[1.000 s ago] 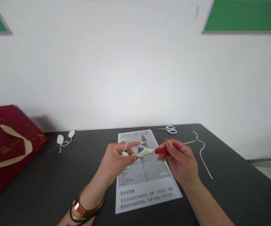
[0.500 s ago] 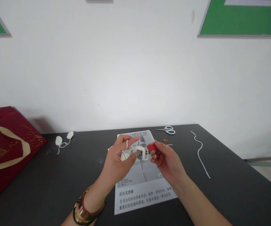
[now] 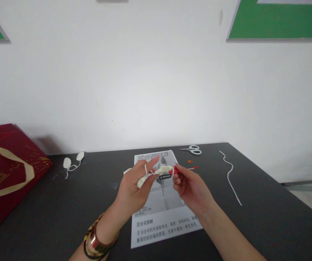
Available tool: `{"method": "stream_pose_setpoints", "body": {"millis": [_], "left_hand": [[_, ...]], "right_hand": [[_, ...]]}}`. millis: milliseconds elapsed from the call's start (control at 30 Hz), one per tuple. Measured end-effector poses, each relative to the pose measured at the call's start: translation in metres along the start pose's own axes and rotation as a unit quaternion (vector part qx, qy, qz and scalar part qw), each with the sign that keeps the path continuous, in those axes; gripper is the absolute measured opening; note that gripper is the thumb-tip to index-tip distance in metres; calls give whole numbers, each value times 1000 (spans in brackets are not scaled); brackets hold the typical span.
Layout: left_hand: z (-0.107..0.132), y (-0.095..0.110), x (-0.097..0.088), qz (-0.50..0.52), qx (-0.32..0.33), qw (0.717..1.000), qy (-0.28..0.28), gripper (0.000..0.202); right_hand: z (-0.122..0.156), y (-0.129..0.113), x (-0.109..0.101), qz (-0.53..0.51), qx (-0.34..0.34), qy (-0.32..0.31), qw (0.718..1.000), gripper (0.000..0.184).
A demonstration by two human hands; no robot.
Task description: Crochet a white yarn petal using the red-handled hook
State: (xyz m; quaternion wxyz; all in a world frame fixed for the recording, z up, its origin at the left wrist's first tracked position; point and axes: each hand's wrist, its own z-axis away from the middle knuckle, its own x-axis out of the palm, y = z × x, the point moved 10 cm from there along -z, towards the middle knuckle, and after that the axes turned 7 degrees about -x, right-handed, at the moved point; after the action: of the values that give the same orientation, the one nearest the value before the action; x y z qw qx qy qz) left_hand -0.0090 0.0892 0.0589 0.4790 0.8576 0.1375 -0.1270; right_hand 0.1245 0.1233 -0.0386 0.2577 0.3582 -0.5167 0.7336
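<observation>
My left hand (image 3: 135, 181) pinches a strip of white crochet work (image 3: 164, 169) between thumb and fingers, with white yarn (image 3: 146, 169) wrapped over a finger. Part of the piece shows below the palm. My right hand (image 3: 188, 183) is closed round the red handle of a crochet hook (image 3: 172, 170), whose rear end sticks out to the right. The hook's front lies against the crochet work near my left thumb; its tip is hidden. Beneath both hands lies a printed pattern sheet (image 3: 169, 232) with a grey picture and text.
Scissors (image 3: 195, 150) and a small orange stitch marker (image 3: 190, 161) lie behind my right hand. A loose white string (image 3: 230, 174) is at the right. Two small white crocheted pieces (image 3: 67, 162) joined by yarn lie left, near a dark red gift bag (image 3: 12, 170). A wall stands behind the table.
The hook has come left to meet the crochet work, which now stretches straighter between the hands. A yarn loop now hangs around the hook's red handle.
</observation>
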Motion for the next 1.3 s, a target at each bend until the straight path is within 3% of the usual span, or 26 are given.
{"method": "stream_pose_setpoints", "body": {"millis": [100, 200, 300, 400, 467, 533, 700, 800, 867, 900, 1033, 1100, 1133, 1167, 1200, 1300], "left_hand": [[-1, -11, 2, 40, -44, 998, 10, 47], [-2, -32, 2, 123, -141, 982, 33, 43], [4, -56, 10, 235, -270, 933, 34, 41], [9, -64, 19, 312, -337, 888, 17, 42], [10, -63, 21, 331, -346, 878, 13, 41], [9, -61, 20, 323, -336, 884, 23, 41], [7, -53, 4, 186, -245, 947, 96, 40], [8, -49, 2, 146, -209, 959, 120, 41], [10, -54, 5, 176, -226, 949, 133, 42], [12, -59, 7, 211, -248, 935, 138, 44], [19, -71, 26, 408, -335, 840, 125, 54], [17, -67, 32, 470, -344, 806, 104, 53], [16, -65, 33, 488, -343, 797, 95, 51], [15, -62, 33, 502, -343, 789, 85, 49], [13, -60, 33, 512, -343, 784, 75, 47], [11, -56, 33, 528, -343, 776, 44, 42]], "right_hand": [[1, -5, 3, 15, -18, -15, 1000, 11], [5, -16, 8, 59, -85, -35, 994, 16], [13, -31, 13, 118, -192, -49, 973, 16], [22, -41, 19, 182, -284, -60, 939, 14], [25, -43, 20, 198, -310, -62, 928, 13], [24, -42, 18, 195, -313, -54, 928, 12], [20, -38, 16, 202, -300, -36, 932, 12], [25, -39, 18, 234, -322, -35, 917, 11], [34, -43, 26, 306, -372, -54, 875, 13], [41, -44, 33, 357, -409, -80, 836, 17], [78, -29, 67, 515, -554, -247, 605, 46], [86, -23, 70, 540, -578, -280, 544, 54], [88, -25, 70, 540, -584, -280, 538, 55], [87, -28, 70, 534, -583, -271, 549, 54], [84, -34, 68, 522, -577, -255, 575, 52], [70, -49, 61, 455, -527, -196, 690, 40]]}}
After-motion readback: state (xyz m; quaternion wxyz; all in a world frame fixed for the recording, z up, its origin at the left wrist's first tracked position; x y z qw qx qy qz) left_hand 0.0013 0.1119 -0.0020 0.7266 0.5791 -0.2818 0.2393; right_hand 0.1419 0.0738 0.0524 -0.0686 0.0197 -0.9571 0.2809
